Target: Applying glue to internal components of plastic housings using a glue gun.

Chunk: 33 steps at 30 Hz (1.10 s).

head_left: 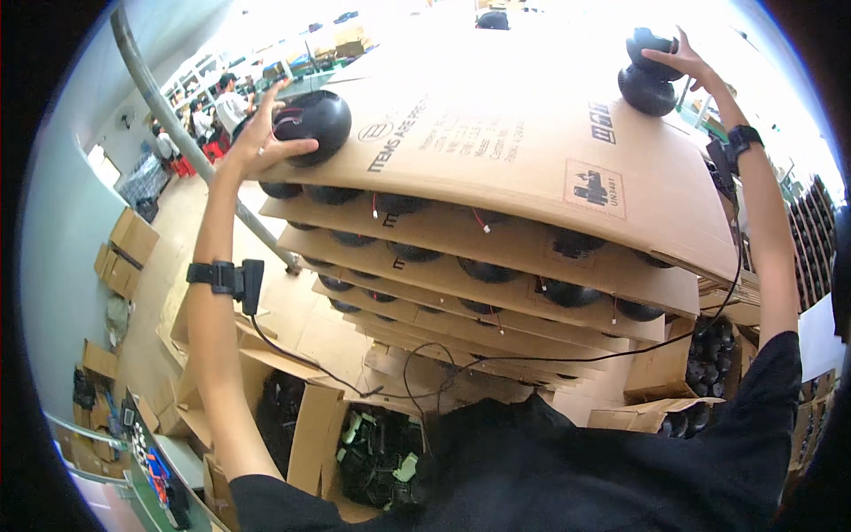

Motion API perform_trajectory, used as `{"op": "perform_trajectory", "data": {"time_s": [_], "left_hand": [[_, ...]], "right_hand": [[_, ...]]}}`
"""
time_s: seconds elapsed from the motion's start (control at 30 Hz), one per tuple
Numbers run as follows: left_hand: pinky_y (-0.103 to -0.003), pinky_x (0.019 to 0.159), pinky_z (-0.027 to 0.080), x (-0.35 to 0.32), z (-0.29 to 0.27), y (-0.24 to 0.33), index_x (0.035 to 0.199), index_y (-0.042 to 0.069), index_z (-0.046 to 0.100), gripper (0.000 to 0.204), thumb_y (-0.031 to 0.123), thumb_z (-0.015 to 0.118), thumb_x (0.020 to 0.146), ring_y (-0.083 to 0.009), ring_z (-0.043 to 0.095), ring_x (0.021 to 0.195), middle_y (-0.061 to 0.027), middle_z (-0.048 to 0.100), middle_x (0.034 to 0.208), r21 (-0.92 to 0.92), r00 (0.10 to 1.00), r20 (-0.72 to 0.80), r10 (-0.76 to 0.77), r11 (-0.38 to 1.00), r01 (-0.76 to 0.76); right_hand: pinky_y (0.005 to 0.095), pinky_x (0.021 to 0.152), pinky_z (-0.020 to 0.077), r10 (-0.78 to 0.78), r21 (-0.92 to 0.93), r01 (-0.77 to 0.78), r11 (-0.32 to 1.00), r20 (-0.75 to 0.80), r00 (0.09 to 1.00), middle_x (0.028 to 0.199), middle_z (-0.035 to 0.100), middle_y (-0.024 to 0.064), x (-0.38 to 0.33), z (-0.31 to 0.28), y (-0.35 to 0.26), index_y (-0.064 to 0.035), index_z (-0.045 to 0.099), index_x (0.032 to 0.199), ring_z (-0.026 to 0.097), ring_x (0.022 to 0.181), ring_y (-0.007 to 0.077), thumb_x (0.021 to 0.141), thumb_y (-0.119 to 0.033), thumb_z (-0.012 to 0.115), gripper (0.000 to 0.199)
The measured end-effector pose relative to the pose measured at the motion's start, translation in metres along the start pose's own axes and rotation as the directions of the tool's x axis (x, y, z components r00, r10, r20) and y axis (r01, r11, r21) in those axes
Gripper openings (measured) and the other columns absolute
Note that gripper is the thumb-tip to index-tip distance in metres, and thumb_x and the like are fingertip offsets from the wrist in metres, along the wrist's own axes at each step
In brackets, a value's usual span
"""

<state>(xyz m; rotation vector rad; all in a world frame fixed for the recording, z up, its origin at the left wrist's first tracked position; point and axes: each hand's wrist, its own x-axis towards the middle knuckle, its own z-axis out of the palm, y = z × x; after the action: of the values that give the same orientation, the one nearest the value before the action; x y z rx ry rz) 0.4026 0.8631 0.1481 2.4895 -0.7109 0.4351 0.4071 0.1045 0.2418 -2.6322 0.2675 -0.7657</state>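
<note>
Factory workshop: workers [232, 103], stacked cardboard [545, 182]

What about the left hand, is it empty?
No, the left hand holds a black ball at the left of the top cardboard sheet.

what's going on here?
A person has both hands at the top cardboard sheet of a layered stack. The left hand has its thumb and fingers around a black round part near the sheet's left edge. The right hand grips a dark piece at the far right, just above a second black round part; whether those two touch is unclear. More black round parts sit between the lower sheets, some with thin wires hanging out.
</note>
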Motion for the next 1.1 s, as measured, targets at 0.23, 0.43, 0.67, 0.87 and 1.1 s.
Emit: {"op": "perform_trajectory", "data": {"time_s": [0.23, 0.43, 0.67, 0.87, 1.1], "left_hand": [[-0.048, 0.125, 0.028, 0.006, -0.008, 0.056, 0.166, 0.008, -0.004, 0.146, 0.034, 0.097, 0.065, -0.0423, 0.029, 0.153, -0.0321, 0.018, 0.167, 0.310, 0.998, 0.033, 0.058, 0.949, -0.066], [-0.047, 0.126, 0.026, 0.019, 0.001, 0.219, 0.164, 0.000, 0.004, 0.125, 0.037, 0.086, 0.077, -0.0445, 0.028, 0.154, -0.0371, 0.027, 0.162, -0.014, 0.856, 0.254, 0.451, 0.886, -0.463], [-0.044, 0.122, 0.034, 0.090, 0.048, 0.346, 0.163, 0.003, 0.023, 0.111, 0.052, 0.080, 0.082, -0.0417, 0.044, 0.146, -0.0332, 0.044, 0.155, 0.183, 0.722, 0.636, 0.272, 0.856, -0.483], [-0.042, 0.119, 0.038, 0.225, 0.116, 0.397, 0.162, 0.001, 0.027, 0.117, 0.067, 0.076, 0.079, -0.0383, 0.044, 0.146, -0.0299, 0.040, 0.159, 0.316, 0.718, 0.677, 0.163, 0.816, -0.483], [-0.055, 0.101, 0.054, 0.337, 0.277, 0.442, 0.163, -0.002, -0.005, 0.158, 0.085, 0.077, 0.061, -0.0455, 0.050, 0.139, -0.0346, 0.040, 0.156, 0.309, 0.840, 0.536, 0.084, 0.906, -0.288]], "right_hand": [[0.0454, 0.107, 0.0520, -0.056, 0.012, 0.062, 0.998, -0.263, 0.963, 0.134, 0.062, 0.0274, 0.014, 0.047, 0.023, 0.0033, 0.043, 0.143, 0.061, 0.128, 0.0385, 0.060, -0.068, 0.091, 0.120], [0.0572, 0.111, 0.0452, -0.069, 0.073, 0.105, 0.992, -0.392, 0.917, 0.138, 0.045, 0.0429, -0.009, 0.058, 0.013, -0.0032, 0.015, 0.162, 0.050, 0.128, 0.0559, 0.054, -0.064, 0.091, 0.145], [0.0538, 0.109, 0.0463, -0.222, 0.106, 0.292, 0.950, -0.423, 0.878, 0.138, 0.043, 0.0366, -0.071, -0.004, -0.001, -0.0183, 0.017, 0.162, 0.054, 0.125, 0.0546, 0.062, -0.050, 0.095, 0.131], [0.0473, 0.112, 0.0444, -0.223, 0.472, 0.257, 0.844, -0.128, 0.966, 0.145, 0.046, 0.0313, -0.231, -0.075, 0.027, -0.0116, 0.016, 0.160, 0.054, 0.134, 0.0405, 0.064, -0.041, 0.098, 0.130], [0.0419, 0.114, 0.0415, -0.167, 0.563, 0.180, 0.807, -0.075, 0.983, 0.151, 0.036, 0.0287, -0.354, -0.060, 0.015, -0.0041, 0.015, 0.161, 0.048, 0.138, 0.0356, 0.063, -0.037, 0.098, 0.133]]}}
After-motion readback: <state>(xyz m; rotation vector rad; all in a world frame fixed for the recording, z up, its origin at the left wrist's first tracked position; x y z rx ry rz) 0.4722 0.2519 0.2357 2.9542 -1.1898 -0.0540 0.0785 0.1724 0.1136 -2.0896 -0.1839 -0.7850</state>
